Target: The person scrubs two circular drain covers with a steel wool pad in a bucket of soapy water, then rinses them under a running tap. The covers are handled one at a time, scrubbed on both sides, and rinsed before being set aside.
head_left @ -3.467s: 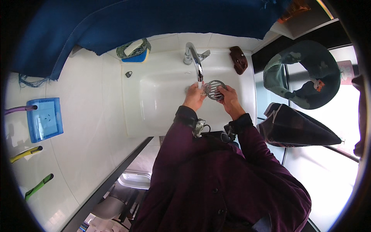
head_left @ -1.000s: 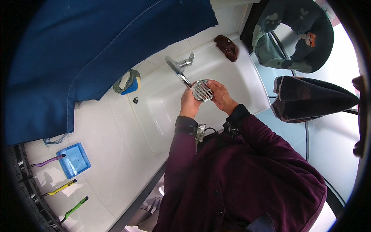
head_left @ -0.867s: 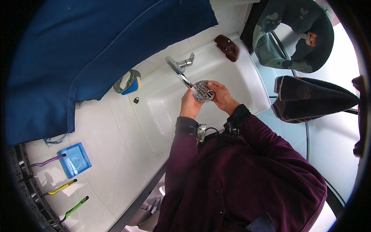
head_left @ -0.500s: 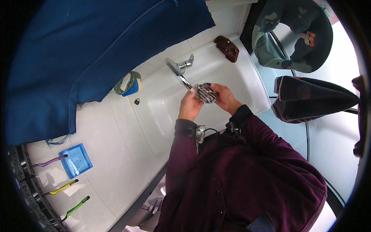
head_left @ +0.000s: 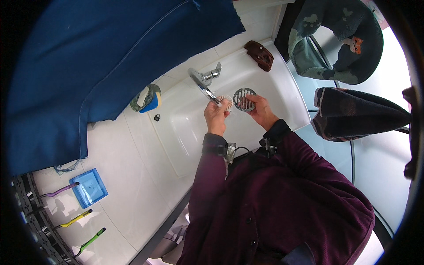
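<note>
Over the white basin (head_left: pixel 185 145), each of my hands holds a round piece. My left hand (head_left: pixel 215 118) is closed on a small whitish disc with ribs around its edge (head_left: pixel 225 102), right by the tap's spout. Pinched by its edge in my right hand (head_left: pixel 263 114) is a slotted metal drain grate (head_left: pixel 244 93), larger and darker than the disc. The two pieces are close side by side. The chrome tap (head_left: pixel 204 81) has its curved spout reaching down to my left fingers. Whether water runs from it, I cannot tell.
A brown leather-like item (head_left: pixel 259 55) lies on the basin's far right corner. A blue sponge (head_left: pixel 151 104) and a small black object (head_left: pixel 157 117) are left of the basin. Blue cloth (head_left: pixel 110 48) hangs far left; a dark towel (head_left: pixel 357 115) hangs right. A blue tray (head_left: pixel 89 187) is lower left.
The whitish disc and the drain grate were together between both hands; now they are apart. My right hand has shifted a little to the right with the grate, my left holding the disc.
</note>
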Demonstrator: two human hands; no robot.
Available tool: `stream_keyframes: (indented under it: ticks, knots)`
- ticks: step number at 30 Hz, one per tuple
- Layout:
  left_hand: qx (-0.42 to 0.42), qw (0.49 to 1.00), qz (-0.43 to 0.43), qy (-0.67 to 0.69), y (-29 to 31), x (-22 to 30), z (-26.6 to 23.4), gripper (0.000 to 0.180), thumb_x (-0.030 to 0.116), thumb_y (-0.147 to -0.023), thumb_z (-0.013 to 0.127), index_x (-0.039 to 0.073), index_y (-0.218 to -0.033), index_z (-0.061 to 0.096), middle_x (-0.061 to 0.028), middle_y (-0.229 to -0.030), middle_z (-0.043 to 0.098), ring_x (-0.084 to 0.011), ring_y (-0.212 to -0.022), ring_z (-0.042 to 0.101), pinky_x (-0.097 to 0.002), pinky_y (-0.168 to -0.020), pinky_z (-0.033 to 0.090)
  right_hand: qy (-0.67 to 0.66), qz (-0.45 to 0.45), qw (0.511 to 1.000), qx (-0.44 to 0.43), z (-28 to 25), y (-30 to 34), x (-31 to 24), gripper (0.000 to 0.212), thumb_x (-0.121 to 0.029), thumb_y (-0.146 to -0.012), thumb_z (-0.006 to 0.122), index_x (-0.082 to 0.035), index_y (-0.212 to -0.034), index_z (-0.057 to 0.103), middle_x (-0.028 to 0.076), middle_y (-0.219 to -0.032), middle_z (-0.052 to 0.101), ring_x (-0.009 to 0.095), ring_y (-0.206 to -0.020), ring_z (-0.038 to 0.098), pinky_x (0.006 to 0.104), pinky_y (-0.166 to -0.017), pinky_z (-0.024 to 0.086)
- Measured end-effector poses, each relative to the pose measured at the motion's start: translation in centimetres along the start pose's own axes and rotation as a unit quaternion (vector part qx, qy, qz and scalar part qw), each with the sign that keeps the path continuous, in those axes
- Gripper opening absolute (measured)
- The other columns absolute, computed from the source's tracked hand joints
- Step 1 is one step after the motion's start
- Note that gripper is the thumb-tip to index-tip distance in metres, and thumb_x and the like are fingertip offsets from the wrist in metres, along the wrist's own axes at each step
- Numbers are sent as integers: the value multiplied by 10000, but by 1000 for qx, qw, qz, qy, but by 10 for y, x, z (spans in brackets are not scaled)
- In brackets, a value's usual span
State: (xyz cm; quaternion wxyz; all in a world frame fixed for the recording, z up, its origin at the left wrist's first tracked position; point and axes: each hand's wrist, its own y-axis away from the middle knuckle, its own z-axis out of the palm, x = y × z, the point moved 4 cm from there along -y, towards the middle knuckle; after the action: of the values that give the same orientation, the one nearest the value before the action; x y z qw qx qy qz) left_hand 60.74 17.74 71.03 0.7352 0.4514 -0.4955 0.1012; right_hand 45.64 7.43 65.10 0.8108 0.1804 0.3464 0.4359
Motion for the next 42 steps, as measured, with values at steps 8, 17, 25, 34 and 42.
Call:
stream_keyframes:
  ticks: [8,17,25,34,42]
  knots:
    - [-77,993,6,90,-9,-20,-11,404,55,-964,686,42,-1362,615,-64,-1101,674,-118,-925,651,-231,-724,498,220,-52,972,-55,12,-15,42,287,-109,-921,723,45,-1119,585,157,-1112,649,286,-1000,699,421,-874,615]
    - [-76,987,76,-116,10,5,-23,321,206,-1052,613,2,-1299,633,-49,-1040,669,-136,-842,687,-242,-700,531,128,46,991,1,50,4,35,326,-97,-926,703,40,-1145,504,178,-1119,629,278,-965,705,427,-884,608]
    - [2,998,54,-17,29,15,-41,380,228,-1088,548,56,-1425,521,-82,-1042,667,-164,-633,682,-252,-522,443,135,4,990,-32,63,3,44,376,-103,-946,686,-8,-1281,544,98,-1121,665,221,-959,698,368,-834,589]
    - [26,995,72,56,38,10,-67,647,14,-945,711,134,-1511,421,-74,-1150,676,-151,-959,673,-261,-724,501,207,97,973,-2,74,3,50,359,-294,-1002,687,-19,-1222,616,25,-980,666,126,-811,654,292,-671,521]
    - [68,994,46,77,29,-7,-57,501,10,-920,754,54,-1371,539,-64,-1142,685,-172,-983,683,-354,-845,595,299,-35,949,-95,97,-5,50,322,-210,-972,712,26,-1174,629,52,-930,647,125,-786,616,310,-698,534]
